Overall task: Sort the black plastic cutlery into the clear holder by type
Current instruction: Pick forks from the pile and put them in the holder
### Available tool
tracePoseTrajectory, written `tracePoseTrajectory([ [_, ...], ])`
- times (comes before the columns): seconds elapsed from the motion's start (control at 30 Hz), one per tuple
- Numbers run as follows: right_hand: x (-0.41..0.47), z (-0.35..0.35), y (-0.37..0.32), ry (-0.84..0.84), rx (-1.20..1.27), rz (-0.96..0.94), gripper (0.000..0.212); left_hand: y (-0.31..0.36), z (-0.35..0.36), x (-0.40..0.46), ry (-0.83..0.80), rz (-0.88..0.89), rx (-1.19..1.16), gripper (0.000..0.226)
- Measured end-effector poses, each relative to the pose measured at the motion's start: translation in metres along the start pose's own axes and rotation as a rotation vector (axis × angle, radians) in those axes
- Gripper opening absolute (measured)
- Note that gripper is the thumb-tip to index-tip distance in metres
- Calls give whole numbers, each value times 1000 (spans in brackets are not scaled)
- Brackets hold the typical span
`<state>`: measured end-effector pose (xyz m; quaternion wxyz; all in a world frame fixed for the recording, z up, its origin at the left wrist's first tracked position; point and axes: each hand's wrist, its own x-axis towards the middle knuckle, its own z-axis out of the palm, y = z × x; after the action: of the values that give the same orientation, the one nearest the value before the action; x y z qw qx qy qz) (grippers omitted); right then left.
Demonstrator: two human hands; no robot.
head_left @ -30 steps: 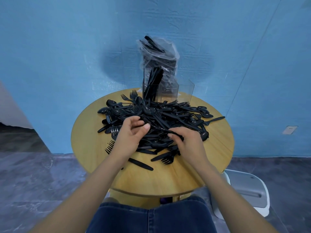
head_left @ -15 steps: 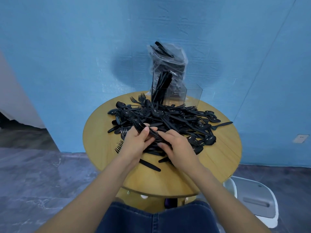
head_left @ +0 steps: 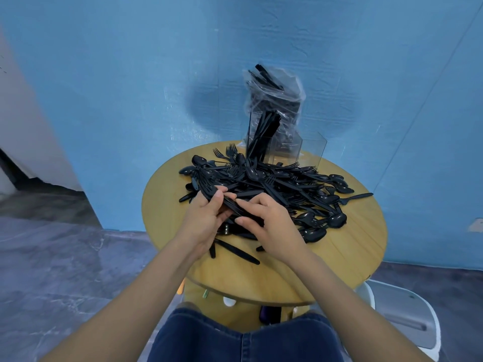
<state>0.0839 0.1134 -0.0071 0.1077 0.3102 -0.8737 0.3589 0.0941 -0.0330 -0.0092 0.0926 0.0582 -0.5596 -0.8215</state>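
A heap of black plastic forks, spoons and knives [head_left: 282, 186] covers the round wooden table [head_left: 347, 259]. At its far edge stands the clear holder [head_left: 311, 148], with several black pieces upright in its left compartment [head_left: 264, 131]. Both hands meet at the near side of the heap. My left hand [head_left: 206, 218] grips a small bundle of black cutlery [head_left: 230, 203] that sticks out past its fingers. My right hand [head_left: 266, 226] pinches the same bundle from the right, between fingers and thumb. What types the bundle holds is hidden.
A clear plastic bag [head_left: 277, 97] with more black cutlery stands behind the holder against the blue wall. A loose knife [head_left: 237, 252] lies near the table's front edge. A white and grey bin [head_left: 407, 314] sits on the floor at the right. My knees are under the table.
My right hand moved left from the heap and joined my left hand, and both now hold a bundle of cutlery together. My head has shifted, so the table sits further right in view.
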Motion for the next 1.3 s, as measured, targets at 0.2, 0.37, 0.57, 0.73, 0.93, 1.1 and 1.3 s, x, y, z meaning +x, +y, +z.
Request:
tracePoseTrajectory([
  [0.2, 12, 12, -12, 18, 214, 76, 33, 10, -16, -6, 36, -33, -117, 26],
  [0.37, 17, 22, -17, -44, 89, -20, 34, 15, -25, -7, 52, -80, -208, 23],
  [0.57, 8, 22, -7, -150, -110, 36, 34, 15, -34, -10, 181, -71, -149, 21],
  [0.73, -3, 23, 2, -245, -262, 118, 45, 10, -49, -11, 270, -184, -176, 18],
  [0.93, 11, 33, 0, -202, -420, 77, 37, 2, -49, -11, 177, -286, -181, 18],
  [1.1, 19, 34, 7, -224, -558, 22, 29, -2, -50, -7, 136, -300, -155, 18],
  [1.3, 22, 28, 15, -201, -531, 15, 23, -2, -46, -7, 117, -300, -162, 18],
])
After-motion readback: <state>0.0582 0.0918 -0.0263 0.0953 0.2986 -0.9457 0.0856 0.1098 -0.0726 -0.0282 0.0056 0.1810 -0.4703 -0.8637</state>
